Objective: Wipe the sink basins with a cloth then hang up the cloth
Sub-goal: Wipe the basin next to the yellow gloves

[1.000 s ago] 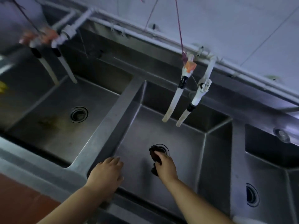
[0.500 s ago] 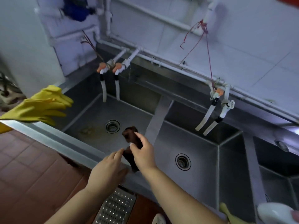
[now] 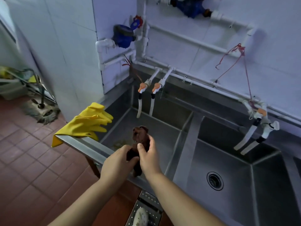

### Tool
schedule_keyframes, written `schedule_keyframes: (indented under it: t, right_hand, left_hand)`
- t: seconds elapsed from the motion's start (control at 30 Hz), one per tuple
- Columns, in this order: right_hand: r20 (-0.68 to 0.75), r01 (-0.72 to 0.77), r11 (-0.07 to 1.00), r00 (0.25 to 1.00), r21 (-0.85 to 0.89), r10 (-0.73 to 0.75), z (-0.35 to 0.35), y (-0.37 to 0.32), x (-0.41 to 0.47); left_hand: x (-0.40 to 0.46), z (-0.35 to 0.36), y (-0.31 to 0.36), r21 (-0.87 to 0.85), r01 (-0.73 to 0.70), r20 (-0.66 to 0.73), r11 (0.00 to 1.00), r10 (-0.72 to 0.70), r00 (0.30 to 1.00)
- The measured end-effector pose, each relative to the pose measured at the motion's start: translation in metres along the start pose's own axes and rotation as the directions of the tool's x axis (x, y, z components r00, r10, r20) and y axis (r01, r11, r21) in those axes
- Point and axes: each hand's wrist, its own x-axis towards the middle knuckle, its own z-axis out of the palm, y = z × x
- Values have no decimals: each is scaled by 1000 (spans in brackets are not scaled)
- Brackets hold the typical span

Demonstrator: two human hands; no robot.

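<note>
A dark brown cloth (image 3: pixel 140 139), bunched into a twisted roll, is held upright above the front rim of the left sink basin (image 3: pixel 156 128). My left hand (image 3: pixel 117 163) grips its lower part and my right hand (image 3: pixel 148 156) closes around its middle; the top of the cloth sticks out above my fingers. The middle basin (image 3: pixel 231 162), with a round drain (image 3: pixel 215 180), lies to the right, past a steel divider (image 3: pixel 187 144).
A pair of yellow rubber gloves (image 3: pixel 88 123) hangs over the sink's left front corner. Two pairs of white taps (image 3: pixel 150 88) (image 3: pixel 259 118) with hoses hang over the basins. White pipes and blue water meters (image 3: pixel 123 35) run along the tiled wall. A perforated metal floor grate (image 3: pixel 146 209) lies below.
My right hand lifted the cloth out of the middle basin and carried it left over the left basin's rim. My left hand came up and took hold of it too.
</note>
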Motion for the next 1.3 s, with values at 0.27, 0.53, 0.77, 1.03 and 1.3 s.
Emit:
schedule_keyframes:
  t: [0.27, 0.53, 0.77, 1.03, 1.3]
  right_hand:
    - [91, -138, 990, 987, 38, 134, 27, 32, 82]
    - [165, 27, 913, 985, -406, 44, 60, 60, 153]
    - [429, 265, 740, 903, -618, 35, 88, 76, 195]
    - [280, -64, 694, 886, -717, 371, 65, 112, 191]
    - [91, -363, 543, 764, -758, 638, 37, 150, 181]
  left_hand:
    - [88, 14, -41, -44, 68, 51, 997, -65, 997]
    - [164, 16, -90, 77, 19, 186, 997, -33, 982]
    - [192, 24, -125, 41, -83, 348, 996, 64, 935]
    - [216, 54, -159, 201, -45, 580, 979, -82, 810]
    - [240, 129, -161, 184, -144, 827, 972, -74, 557]
